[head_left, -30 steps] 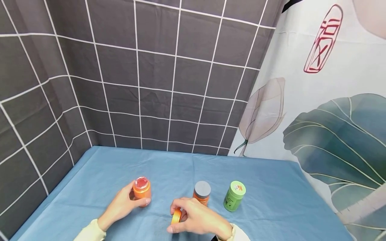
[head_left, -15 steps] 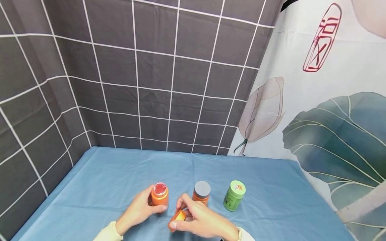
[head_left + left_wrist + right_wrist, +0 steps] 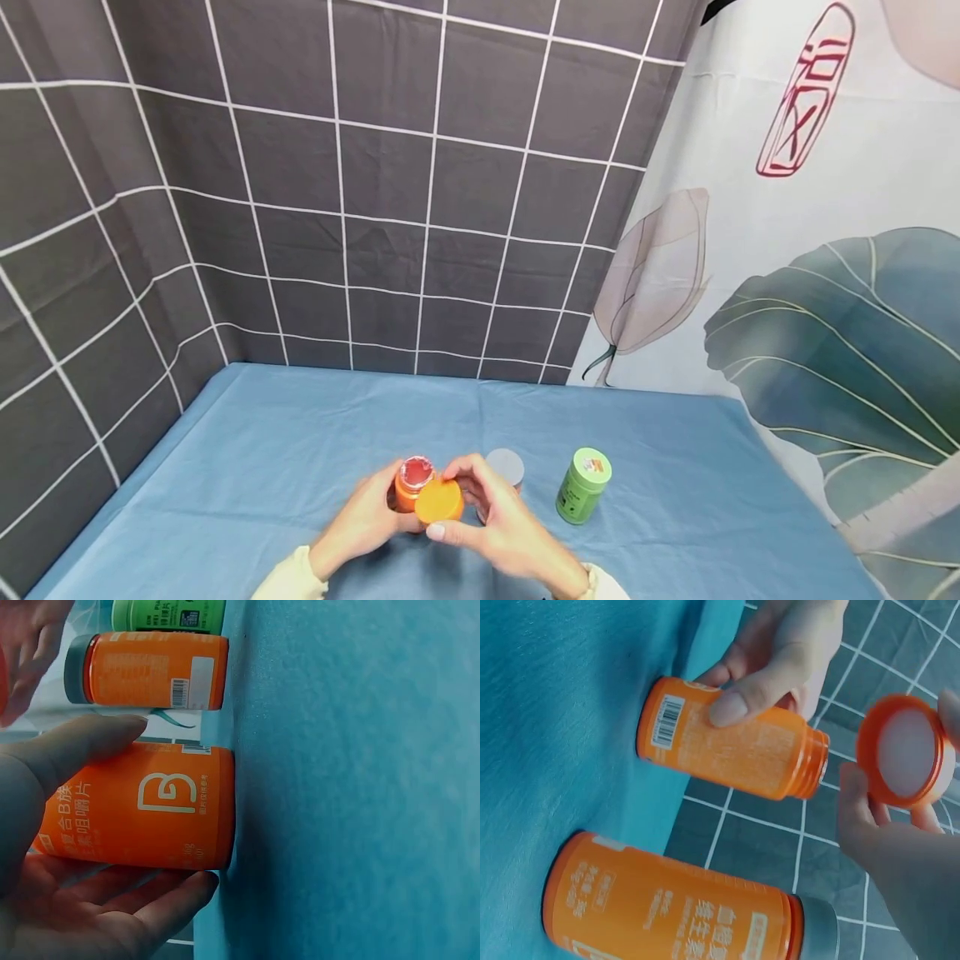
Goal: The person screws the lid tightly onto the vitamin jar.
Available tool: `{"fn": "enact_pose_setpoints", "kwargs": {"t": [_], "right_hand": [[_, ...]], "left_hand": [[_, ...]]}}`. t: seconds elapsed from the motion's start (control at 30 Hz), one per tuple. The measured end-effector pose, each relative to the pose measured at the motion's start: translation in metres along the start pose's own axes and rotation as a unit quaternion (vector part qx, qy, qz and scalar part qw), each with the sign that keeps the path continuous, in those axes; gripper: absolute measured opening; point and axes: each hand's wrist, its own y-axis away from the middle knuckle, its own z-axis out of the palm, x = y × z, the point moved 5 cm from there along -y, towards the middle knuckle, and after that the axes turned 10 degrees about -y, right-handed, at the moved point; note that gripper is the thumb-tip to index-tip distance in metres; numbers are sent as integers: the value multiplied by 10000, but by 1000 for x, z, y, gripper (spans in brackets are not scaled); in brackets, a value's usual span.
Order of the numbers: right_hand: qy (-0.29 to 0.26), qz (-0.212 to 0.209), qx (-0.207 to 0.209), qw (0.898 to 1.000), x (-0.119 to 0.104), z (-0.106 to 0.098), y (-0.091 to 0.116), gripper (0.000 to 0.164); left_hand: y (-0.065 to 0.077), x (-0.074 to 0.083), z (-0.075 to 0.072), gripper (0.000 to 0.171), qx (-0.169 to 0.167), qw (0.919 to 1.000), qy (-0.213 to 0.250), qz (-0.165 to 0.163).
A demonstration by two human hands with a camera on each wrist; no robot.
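Note:
My left hand [image 3: 367, 515] grips an open orange pill bottle [image 3: 157, 806] round its body. The bottle stands upright on the blue cloth, and its mouth shows a red inside with a ragged whitish rim in the head view. My right hand [image 3: 498, 521] pinches an orange screw cap [image 3: 439, 502] by its edge, close to the bottle's mouth on its right. In the right wrist view the cap's white liner faces the bottle's threaded neck [image 3: 817, 763], with a gap between them. Just behind my right hand stands another orange bottle [image 3: 667, 900] with a grey lid [image 3: 506, 467], partly hidden.
A green jar [image 3: 583, 487] with a green lid stands right of the grey-lidded bottle. Blue cloth [image 3: 315, 417] covers the table. Dark gridded fabric [image 3: 390, 183] hangs behind and at the left, and a leaf-printed curtain [image 3: 675, 350] at the right.
My left hand has brought the open bottle to the right. My right hand has turned the cap and raised it beside the bottle's mouth, now covering part of the grey-lidded bottle.

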Motion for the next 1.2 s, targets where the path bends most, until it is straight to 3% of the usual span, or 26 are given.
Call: {"fn": "enact_pose_setpoints", "kwargs": {"t": [0.1,0.2,0.3,0.5,0.6,0.8,1.2], "right_hand": [[538,-535,248,9968,0,2,-6,47],[1357,-861,465,9859,2,4,-11,48],[1738,-693,559,9807,8,7,-16,46],[1925,-275,833,9774,20,9,-21,41],[2008,-298,901,9750,25,8,-24,41],[2122,-459,689,9737,27,7,-28,42],[2477,-365,360,9675,28,3,-30,44]], "left_hand": [[-1,-1,1,63,-7,10000,-18,23],[0,-3,1,64,15,10000,-45,41],[0,-3,0,63,1,10000,22,39],[0,1,1,65,75,9999,94,105],[0,1,2,60,117,9999,32,118],[0,-1,2,61,95,9999,-43,69],[1,0,2,60,137,9998,-41,116]]}}
